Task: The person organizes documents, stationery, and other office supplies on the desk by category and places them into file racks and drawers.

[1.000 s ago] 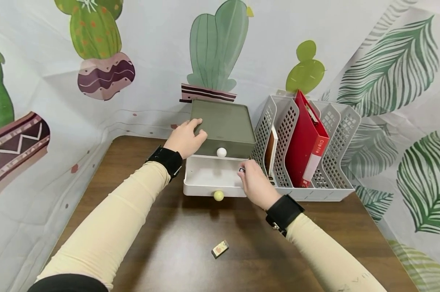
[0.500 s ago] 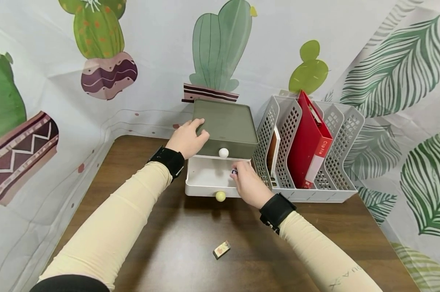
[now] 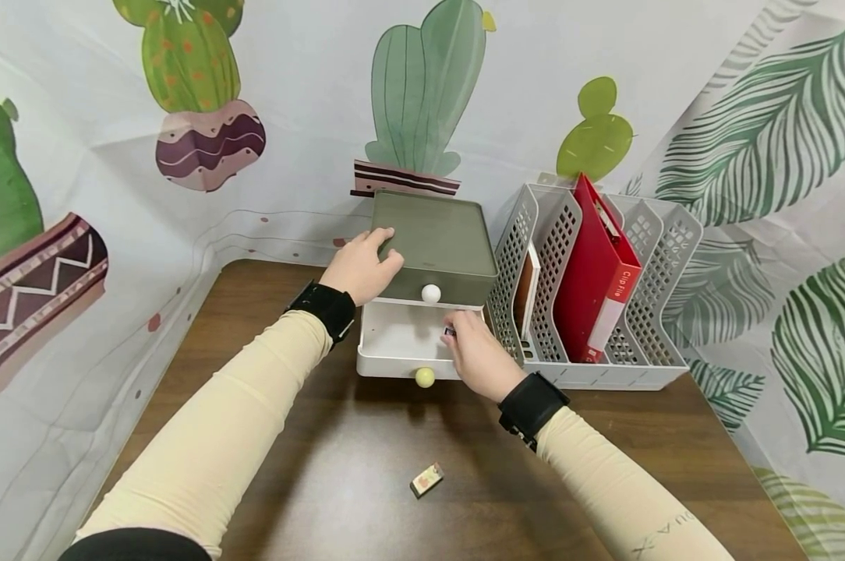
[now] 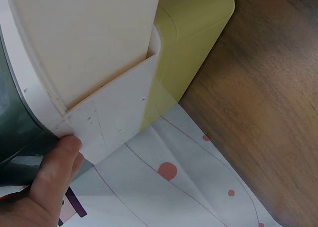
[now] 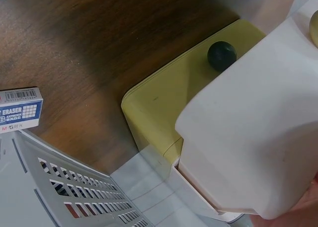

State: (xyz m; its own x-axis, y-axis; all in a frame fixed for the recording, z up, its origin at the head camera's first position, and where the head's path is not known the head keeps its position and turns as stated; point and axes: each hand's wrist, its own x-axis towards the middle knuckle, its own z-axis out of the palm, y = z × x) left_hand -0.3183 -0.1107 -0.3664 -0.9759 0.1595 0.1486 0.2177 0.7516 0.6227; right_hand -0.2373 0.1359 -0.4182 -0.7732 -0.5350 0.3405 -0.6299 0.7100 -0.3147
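A small desktop drawer cabinet with a dark green top stands against the printed backdrop. Its white middle drawer, with a yellow-green knob, is pulled out. My left hand rests on the cabinet's top left edge. In the left wrist view, a finger touches the cabinet's side. Over the right part of the drawer, my right hand pinches a small dark-and-white object, mostly hidden by the fingers. A small cream box with an orange picture lies on the table.
A grey perforated file rack stands right of the cabinet, with a red clip file in it. The right wrist view shows a blue-and-white eraser box beside the rack. Under the drawer is a yellow-green section with a dark knob.
My right hand has moved left, further over the drawer, with the small object between its fingers, and then stays nearly still. The left hand keeps its place on the cabinet.
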